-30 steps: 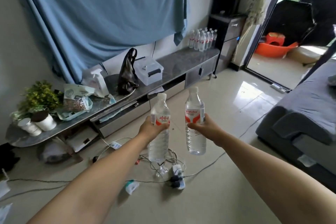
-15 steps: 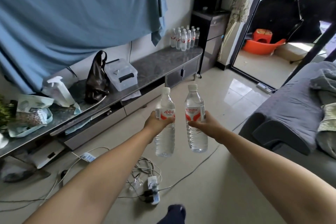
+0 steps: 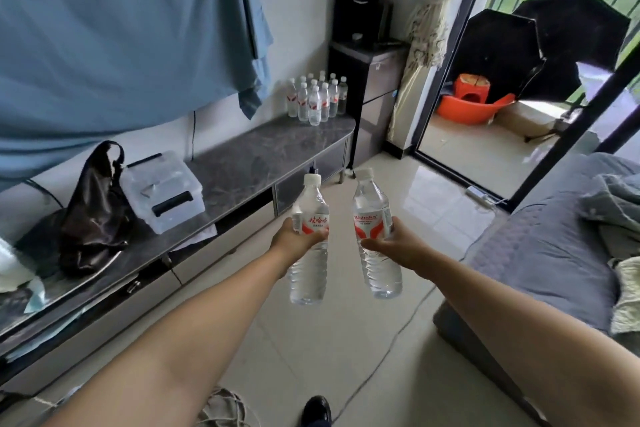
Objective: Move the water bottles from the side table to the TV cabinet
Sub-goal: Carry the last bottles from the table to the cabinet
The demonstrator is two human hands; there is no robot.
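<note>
My left hand (image 3: 294, 242) grips a clear water bottle (image 3: 309, 270) with a red-and-white label, held upright in front of me. My right hand (image 3: 394, 245) holds a second water bottle (image 3: 375, 215) of the same kind, tilted slightly, about a hand's width to the right of the first. Both hang over the floor, in front of the right end of the long grey TV cabinet (image 3: 249, 163). Several more bottles (image 3: 315, 99) stand in a cluster on the cabinet's far right end, by the wall.
On the cabinet sit a clear plastic box (image 3: 162, 191) and a dark bag (image 3: 95, 208). A tall black cabinet (image 3: 363, 90) stands past its right end. A grey sofa (image 3: 547, 253) lies to my right. Cables (image 3: 221, 409) trail on the floor near my foot.
I have walked forward and turned right toward the cabinet's right end; the bottle cluster is nearer. The plant and floor power strip have left view. Both hands still hold their bottles.
</note>
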